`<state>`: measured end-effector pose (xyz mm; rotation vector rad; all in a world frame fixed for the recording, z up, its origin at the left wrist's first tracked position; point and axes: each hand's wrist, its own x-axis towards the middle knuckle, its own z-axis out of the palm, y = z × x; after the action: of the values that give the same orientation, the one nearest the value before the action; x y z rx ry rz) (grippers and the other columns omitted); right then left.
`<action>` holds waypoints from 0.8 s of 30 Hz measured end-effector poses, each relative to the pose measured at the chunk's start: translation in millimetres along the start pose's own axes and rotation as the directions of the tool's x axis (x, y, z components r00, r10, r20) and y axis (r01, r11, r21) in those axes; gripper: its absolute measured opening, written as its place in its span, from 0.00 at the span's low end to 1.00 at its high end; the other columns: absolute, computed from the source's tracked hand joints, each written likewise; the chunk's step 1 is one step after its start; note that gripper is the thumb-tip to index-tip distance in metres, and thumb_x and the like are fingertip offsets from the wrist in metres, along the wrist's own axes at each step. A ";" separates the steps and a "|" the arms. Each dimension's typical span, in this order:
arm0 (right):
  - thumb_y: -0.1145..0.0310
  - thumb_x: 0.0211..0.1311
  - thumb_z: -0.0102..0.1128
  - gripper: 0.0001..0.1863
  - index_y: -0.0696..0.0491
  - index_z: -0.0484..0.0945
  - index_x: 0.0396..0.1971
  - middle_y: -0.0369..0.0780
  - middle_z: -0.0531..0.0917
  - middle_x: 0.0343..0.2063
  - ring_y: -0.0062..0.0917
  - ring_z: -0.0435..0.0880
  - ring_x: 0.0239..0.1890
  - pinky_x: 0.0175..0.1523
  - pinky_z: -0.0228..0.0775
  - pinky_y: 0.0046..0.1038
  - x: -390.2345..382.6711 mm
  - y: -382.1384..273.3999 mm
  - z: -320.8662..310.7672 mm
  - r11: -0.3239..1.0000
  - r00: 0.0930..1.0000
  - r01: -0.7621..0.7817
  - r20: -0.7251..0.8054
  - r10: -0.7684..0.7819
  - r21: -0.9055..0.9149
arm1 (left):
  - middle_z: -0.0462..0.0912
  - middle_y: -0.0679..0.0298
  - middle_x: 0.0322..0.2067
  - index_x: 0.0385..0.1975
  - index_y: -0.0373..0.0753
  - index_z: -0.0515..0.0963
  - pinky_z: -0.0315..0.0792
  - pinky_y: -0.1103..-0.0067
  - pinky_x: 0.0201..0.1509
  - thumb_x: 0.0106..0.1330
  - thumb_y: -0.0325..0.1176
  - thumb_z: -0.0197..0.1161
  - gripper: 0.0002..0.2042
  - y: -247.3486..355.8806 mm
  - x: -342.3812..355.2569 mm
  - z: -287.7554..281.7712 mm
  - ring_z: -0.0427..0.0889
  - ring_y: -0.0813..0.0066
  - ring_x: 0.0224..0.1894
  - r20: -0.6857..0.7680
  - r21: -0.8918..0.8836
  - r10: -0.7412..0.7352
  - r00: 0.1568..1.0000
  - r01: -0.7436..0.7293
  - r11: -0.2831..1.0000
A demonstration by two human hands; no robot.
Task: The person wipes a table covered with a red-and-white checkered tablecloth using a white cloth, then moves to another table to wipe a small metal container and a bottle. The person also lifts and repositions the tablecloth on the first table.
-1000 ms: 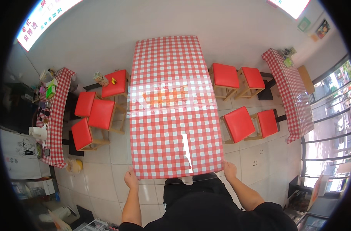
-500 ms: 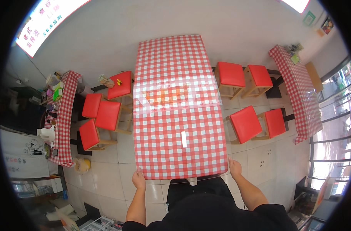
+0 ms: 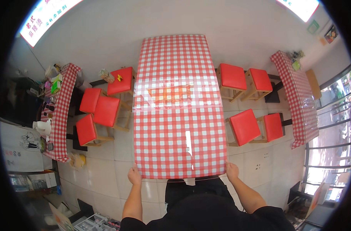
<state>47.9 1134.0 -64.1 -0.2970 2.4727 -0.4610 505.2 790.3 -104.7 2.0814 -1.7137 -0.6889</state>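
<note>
A long table covered by a red-and-white checked tablecloth point(image 3: 177, 146) stretches away in front of me. Over the cloth lies a glossy clear plastic table cover point(image 3: 182, 178), whose thin edge shows past the near side. My left hand point(image 3: 134, 175) is closed at the near left corner, fingers pinching the cover's edge. At the near right corner, my right hand point(image 3: 232, 171) is likewise closed on that edge. Whether the cloth is also between my fingers cannot be made out. Bright reflections cross the middle and near part of the surface.
Red-topped stools point(image 3: 107, 110) stand left of the table, and more stools point(image 3: 242, 127) on the right. A checked side table point(image 3: 62, 115) with a white jug point(image 3: 42, 126) is at far left; another checked table point(image 3: 298, 100) is at far right. A yellow bag point(image 3: 78, 161) sits on the floor.
My left hand has shifted slightly left and away from me; my right hand has moved slightly left and nearer. The glare on the near surface has stretched longer. The view has tilted slightly.
</note>
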 end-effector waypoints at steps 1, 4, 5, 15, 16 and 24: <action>0.32 0.76 0.41 0.41 0.59 0.82 0.28 0.56 0.82 0.28 0.55 0.81 0.34 0.41 0.69 0.51 -2.1 3.5 -5.4 1.000 1.000 0.000 -0.017 0.000 -0.005 | 0.80 0.46 0.23 0.24 0.30 0.78 0.72 0.58 0.36 0.77 0.58 0.57 0.32 3.2 -4.3 4.2 0.79 0.47 0.27 0.018 -0.013 -0.014 1.000 0.014 1.000; 0.33 0.76 0.44 0.40 0.59 0.81 0.26 0.54 0.82 0.24 0.51 0.80 0.30 0.38 0.68 0.49 -7.7 3.1 -8.9 1.000 0.998 0.014 -0.057 -0.013 0.011 | 0.81 0.45 0.24 0.24 0.30 0.79 0.71 0.57 0.37 0.77 0.58 0.57 0.31 12.3 -2.9 0.5 0.79 0.46 0.28 0.040 -0.027 -0.052 0.998 0.053 0.998; 0.34 0.76 0.46 0.39 0.59 0.81 0.25 0.53 0.81 0.22 0.49 0.80 0.28 0.37 0.68 0.48 -11.8 -0.2 -8.7 1.000 0.997 0.021 -0.069 -0.020 0.021 | 0.81 0.45 0.24 0.25 0.30 0.79 0.71 0.57 0.37 0.76 0.58 0.57 0.31 8.2 0.0 -2.5 0.80 0.46 0.28 0.040 -0.020 -0.071 0.997 0.072 0.997; 0.36 0.76 0.46 0.36 0.55 0.83 0.24 0.48 0.85 0.24 0.47 0.85 0.34 0.41 0.73 0.47 -38.7 -6.5 20.9 0.997 0.999 0.046 0.012 -0.046 0.064 | 0.79 0.44 0.23 0.23 0.28 0.77 0.69 0.56 0.35 0.77 0.59 0.57 0.34 -13.2 34.5 -18.1 0.76 0.44 0.26 -0.017 0.115 0.003 1.000 -0.001 0.993; 0.36 0.76 0.46 0.36 0.55 0.83 0.25 0.48 0.85 0.24 0.47 0.85 0.34 0.41 0.73 0.47 -39.8 -9.2 20.3 0.997 0.999 0.030 0.023 -0.032 0.075 | 0.78 0.44 0.22 0.22 0.28 0.76 0.69 0.56 0.35 0.77 0.59 0.57 0.34 -14.6 34.8 -21.0 0.74 0.45 0.26 -0.021 0.131 0.017 1.000 -0.015 0.991; 0.37 0.77 0.43 0.37 0.57 0.84 0.26 0.51 0.86 0.27 0.49 0.85 0.34 0.42 0.72 0.49 -27.1 12.0 3.0 1.000 1.000 0.023 -0.008 -0.023 0.020 | 0.74 0.50 0.19 0.21 0.29 0.74 0.68 0.58 0.35 0.78 0.60 0.56 0.35 2.6 2.1 -41.7 0.74 0.56 0.24 0.075 0.024 -0.029 0.997 0.027 0.999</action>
<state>70.0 1152.7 -56.9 -0.3164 2.4731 -0.4974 527.4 786.4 -69.4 2.1243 -1.7433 -0.7685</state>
